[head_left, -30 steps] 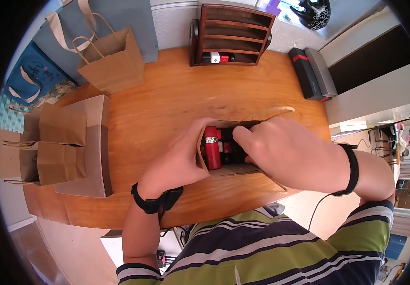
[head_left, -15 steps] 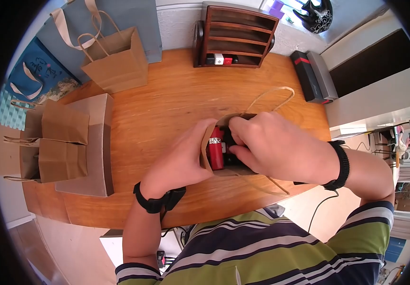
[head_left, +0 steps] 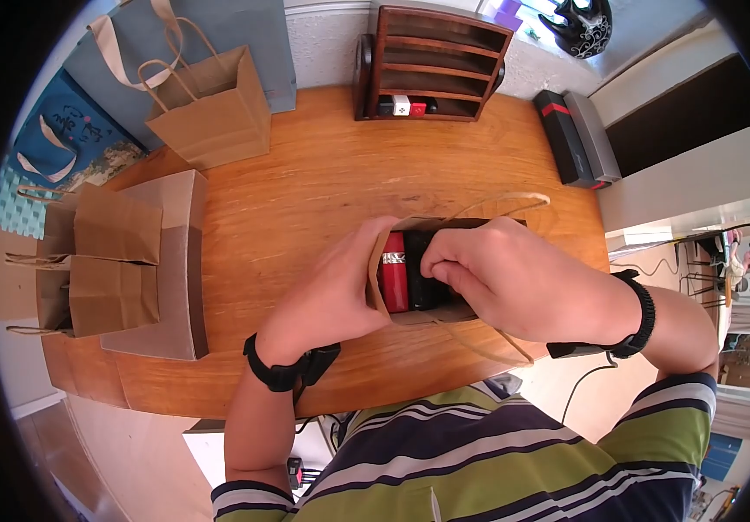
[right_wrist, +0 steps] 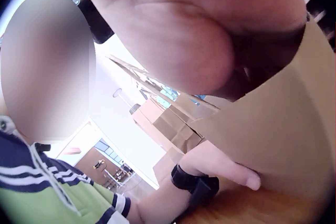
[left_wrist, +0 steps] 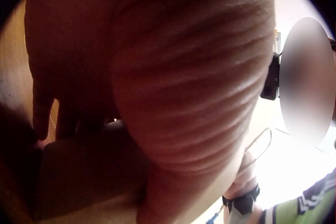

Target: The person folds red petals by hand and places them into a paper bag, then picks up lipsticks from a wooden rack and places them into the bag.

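A small brown paper bag (head_left: 377, 300) stands at the front of the table with its mouth facing up. My left hand (head_left: 327, 283) grips its left end, thumb on the near side and fingers on the far side. Inside the bag, a red tube with a silver band (head_left: 395, 283) lies along the left end. Beside it is a black item (head_left: 423, 291). My right hand (head_left: 514, 278) reaches into the mouth with curled fingers and thumb close together, pinching at the black item. The bag's wall hides those fingertips in the right wrist view.
A dark wooden rack (head_left: 431, 65) with several small items on its bottom shelf stands at the back. Two long boxes (head_left: 566, 139) lie at the right edge. On the left are a flat cardboard box (head_left: 179, 304), brown paper bags (head_left: 114, 296) and blue gift bags (head_left: 70, 130).
My right hand has moved a little within the bag's mouth, and the black item now shows beside the red tube. The bag's far handle has swung up, then lower. My left hand keeps its grip.
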Action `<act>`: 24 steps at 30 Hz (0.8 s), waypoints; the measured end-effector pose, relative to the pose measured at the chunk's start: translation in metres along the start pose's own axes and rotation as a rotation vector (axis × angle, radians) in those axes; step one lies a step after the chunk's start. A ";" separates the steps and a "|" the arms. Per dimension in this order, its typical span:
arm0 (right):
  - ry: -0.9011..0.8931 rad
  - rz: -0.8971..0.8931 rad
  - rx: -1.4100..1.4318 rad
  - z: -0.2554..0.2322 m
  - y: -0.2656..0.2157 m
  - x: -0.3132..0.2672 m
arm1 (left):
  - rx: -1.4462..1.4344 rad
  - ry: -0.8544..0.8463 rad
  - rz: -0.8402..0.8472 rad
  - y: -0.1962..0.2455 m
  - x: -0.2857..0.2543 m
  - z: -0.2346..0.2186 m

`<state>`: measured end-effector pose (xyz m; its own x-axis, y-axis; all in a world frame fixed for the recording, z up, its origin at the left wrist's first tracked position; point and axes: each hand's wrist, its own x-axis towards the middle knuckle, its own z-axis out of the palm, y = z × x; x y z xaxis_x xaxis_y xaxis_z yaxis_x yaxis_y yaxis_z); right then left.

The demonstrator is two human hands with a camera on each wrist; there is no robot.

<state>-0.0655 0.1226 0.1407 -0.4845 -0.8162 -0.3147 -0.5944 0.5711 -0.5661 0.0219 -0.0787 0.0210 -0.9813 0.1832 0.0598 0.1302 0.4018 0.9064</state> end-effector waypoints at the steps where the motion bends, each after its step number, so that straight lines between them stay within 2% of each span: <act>1: -0.007 -0.016 0.003 0.000 0.001 0.000 | 0.000 0.002 0.002 -0.001 0.000 0.001; 5: -0.017 -0.088 -0.022 0.000 0.003 -0.003 | 0.052 0.036 0.002 -0.005 0.000 0.003; 8: 0.054 -0.182 0.043 -0.004 0.002 -0.011 | 0.077 0.046 -0.004 -0.002 0.000 0.002; 11: 0.054 -0.228 0.055 -0.031 -0.010 -0.028 | 0.068 0.050 0.010 -0.004 0.000 0.002; 14: 0.155 -0.235 0.336 -0.060 -0.004 -0.049 | 0.038 0.044 0.021 -0.002 0.001 0.000; 15: 0.166 -0.275 0.242 -0.064 -0.003 -0.047 | 0.028 0.038 0.020 -0.001 0.001 -0.002; 18: 0.566 -0.082 0.360 -0.081 0.040 -0.032 | 0.062 0.031 0.024 -0.004 -0.001 0.000; 20: 0.652 -0.008 0.220 -0.075 0.079 0.002 | 0.054 0.013 0.022 -0.005 -0.001 -0.001; 22: 0.596 0.105 0.146 -0.055 0.113 0.034 | 0.028 0.008 0.037 -0.004 -0.001 -0.003; 24: 0.554 0.159 0.182 -0.033 0.125 0.064 | -0.011 0.013 0.062 -0.002 -0.002 -0.006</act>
<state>-0.1921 0.1449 0.0749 -0.8498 -0.5270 0.0098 -0.3913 0.6183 -0.6816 0.0223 -0.0853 0.0219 -0.9730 0.1960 0.1216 0.1897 0.3799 0.9054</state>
